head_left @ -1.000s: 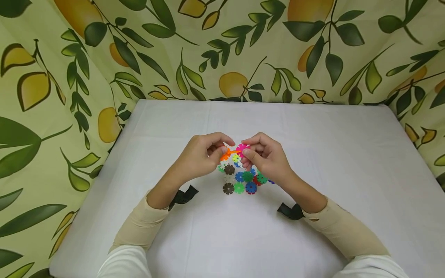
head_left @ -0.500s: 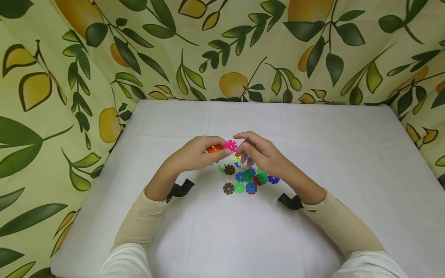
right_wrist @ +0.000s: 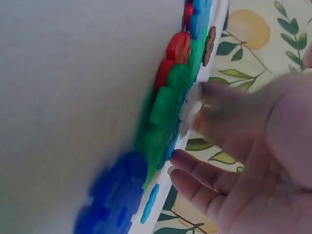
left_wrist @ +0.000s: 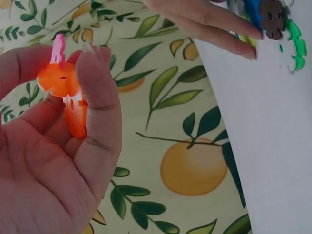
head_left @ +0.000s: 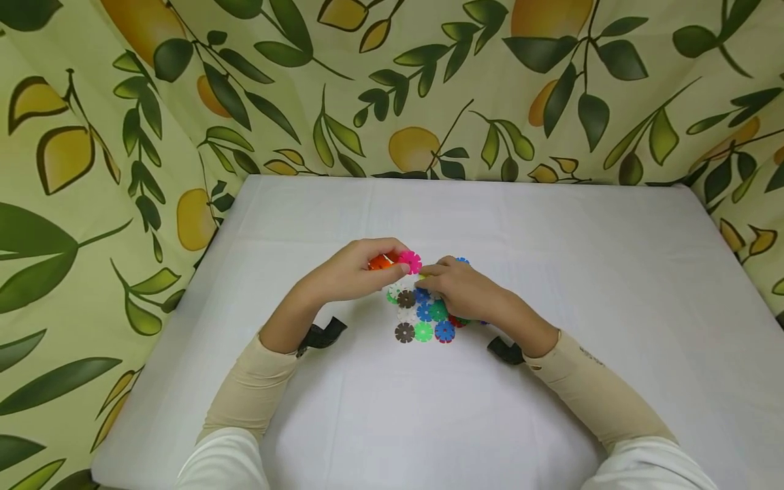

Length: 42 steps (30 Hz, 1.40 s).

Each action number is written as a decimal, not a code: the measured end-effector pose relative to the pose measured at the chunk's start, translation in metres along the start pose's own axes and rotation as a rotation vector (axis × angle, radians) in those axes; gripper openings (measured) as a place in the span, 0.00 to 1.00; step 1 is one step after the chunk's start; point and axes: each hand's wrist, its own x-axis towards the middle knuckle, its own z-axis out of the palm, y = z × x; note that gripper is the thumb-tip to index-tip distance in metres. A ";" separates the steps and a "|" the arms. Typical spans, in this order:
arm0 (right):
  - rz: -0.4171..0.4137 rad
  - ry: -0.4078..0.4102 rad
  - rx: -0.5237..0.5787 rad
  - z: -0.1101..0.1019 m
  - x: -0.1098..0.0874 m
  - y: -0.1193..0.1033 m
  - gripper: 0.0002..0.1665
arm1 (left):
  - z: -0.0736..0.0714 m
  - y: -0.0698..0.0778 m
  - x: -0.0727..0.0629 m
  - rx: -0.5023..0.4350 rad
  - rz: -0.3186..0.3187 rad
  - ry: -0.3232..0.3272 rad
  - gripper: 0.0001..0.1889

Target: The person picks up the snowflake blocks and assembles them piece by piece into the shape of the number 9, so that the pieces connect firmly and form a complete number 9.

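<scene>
head cam: looks fwd & down from above, well back; covers l hand (head_left: pixel 352 272), r hand (head_left: pixel 468 289), discs (head_left: pixel 424 332), table (head_left: pixel 380 408), cloth (head_left: pixel 367 54). l wrist cam: close, tilted, faces l hand; cloth behind, table at r. r wrist cam: v. close, low, discs nearly edge-on, r hand at r. r hand & discs common to all 3.

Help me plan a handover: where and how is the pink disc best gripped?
Probably by its right rim, pinched front and back, coming from the right. In the head view, the pink disc shows its flat face with that notched rim clear, while the left hand and orange pieces lie on its left.
</scene>
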 end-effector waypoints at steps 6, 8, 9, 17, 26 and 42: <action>0.037 0.076 0.017 -0.001 0.002 0.006 0.15 | 0.005 -0.001 0.003 -0.198 0.010 -0.014 0.07; 0.061 0.072 0.038 -0.001 0.003 0.007 0.16 | 0.006 -0.001 0.004 -0.277 0.032 -0.016 0.06; 0.068 0.070 0.049 -0.001 0.003 0.008 0.16 | 0.006 -0.001 0.004 -0.313 0.041 -0.017 0.06; 0.128 0.011 0.141 -0.006 0.002 0.013 0.13 | 0.009 0.003 0.004 -0.393 0.001 0.052 0.07; 0.162 -0.065 0.167 -0.014 -0.003 0.013 0.16 | 0.008 0.006 0.005 -0.324 -0.076 0.124 0.09; 0.136 -0.098 0.433 -0.028 -0.011 0.022 0.15 | 0.010 0.008 0.006 -0.353 -0.094 0.097 0.09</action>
